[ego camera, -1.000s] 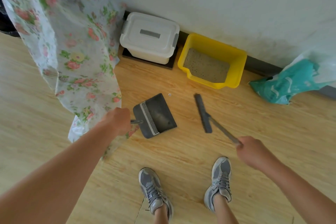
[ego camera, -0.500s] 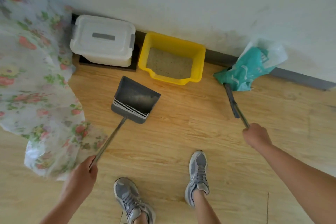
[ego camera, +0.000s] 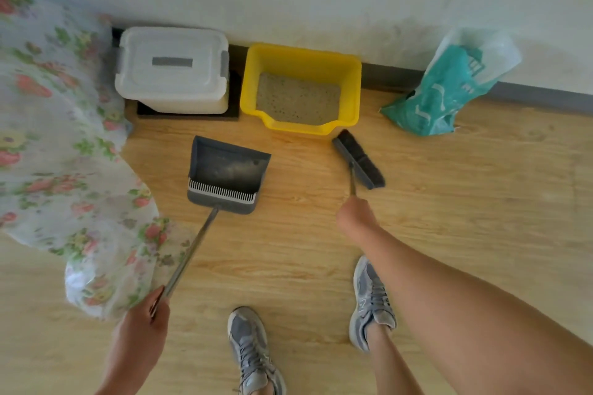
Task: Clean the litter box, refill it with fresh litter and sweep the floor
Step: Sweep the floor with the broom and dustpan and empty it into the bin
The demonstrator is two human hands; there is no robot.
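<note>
Sweeping seems to be the step in hand. The yellow plastic litter box (ego camera: 301,53) stands on the floor against the wall, with a level bed of sandy litter (ego camera: 298,99) inside it. I therefore judge that the cleaning and the refill are done, though I cannot tell if this litter is fresh.

The fingers (ego camera: 158,306) of my left hand (ego camera: 141,330) are curled round the long metal handle of the grey plastic dustpan (ego camera: 227,167). It rests on the light wooden floor (ego camera: 449,202) just in front of the box, and some pale dust shows inside it. My right hand (ego camera: 356,218) is closed round the thin handle of the dark bristle broom (ego camera: 359,159), whose head is near the front right corner of the box.

Spilled grains on the floor are too small to make out. I think what is left is to finish sweeping and empty the dustpan.
</note>
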